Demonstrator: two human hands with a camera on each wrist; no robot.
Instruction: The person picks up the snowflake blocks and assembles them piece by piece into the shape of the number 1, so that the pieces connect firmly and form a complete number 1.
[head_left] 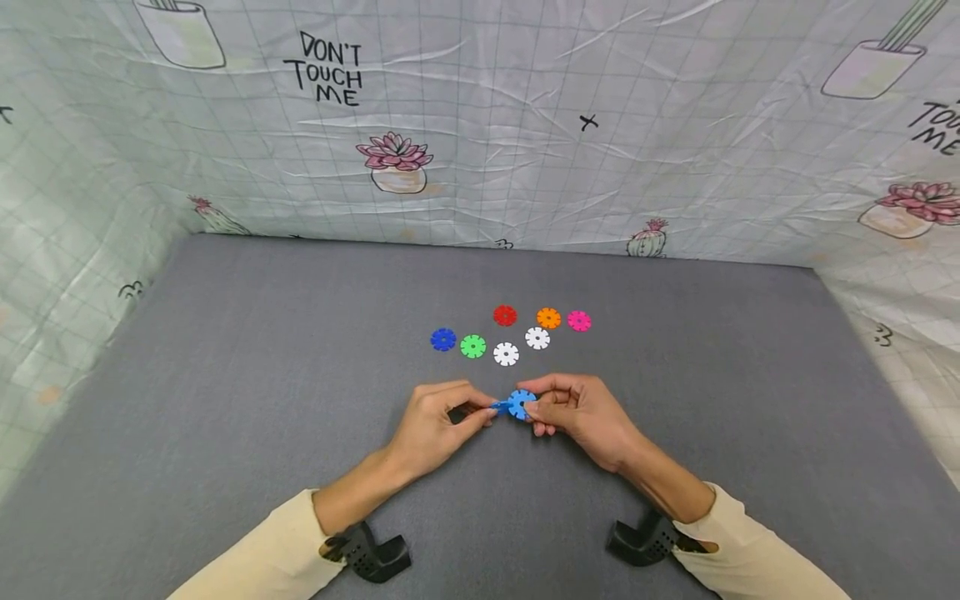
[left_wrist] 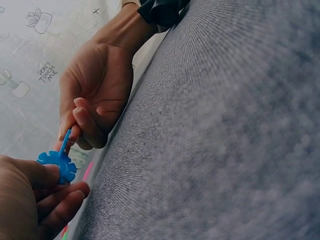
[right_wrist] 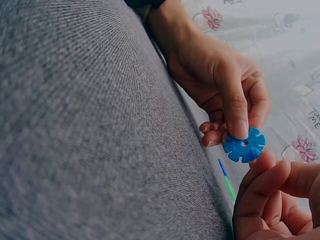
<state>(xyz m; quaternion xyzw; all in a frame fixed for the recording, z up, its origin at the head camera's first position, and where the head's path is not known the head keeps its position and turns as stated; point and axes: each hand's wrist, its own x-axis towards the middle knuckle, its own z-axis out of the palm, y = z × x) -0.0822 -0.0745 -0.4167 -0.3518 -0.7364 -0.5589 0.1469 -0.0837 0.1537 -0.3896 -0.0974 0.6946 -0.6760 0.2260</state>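
Observation:
Two light-blue notched discs meet edge to edge at right angles between the hands; whether their slots interlock is hard to tell. My left hand pinches the left disc, which looks thin from above and shows its face in both wrist views. My right hand pinches the right disc between thumb and fingers, its face turned up to the head view. In the left wrist view, that right disc appears as a thin blue strip. Both hands are just above the grey table.
Beyond the hands lie loose notched discs: dark blue, green, red, orange, pink and two white, one nearer. A printed cloth hangs behind the grey table.

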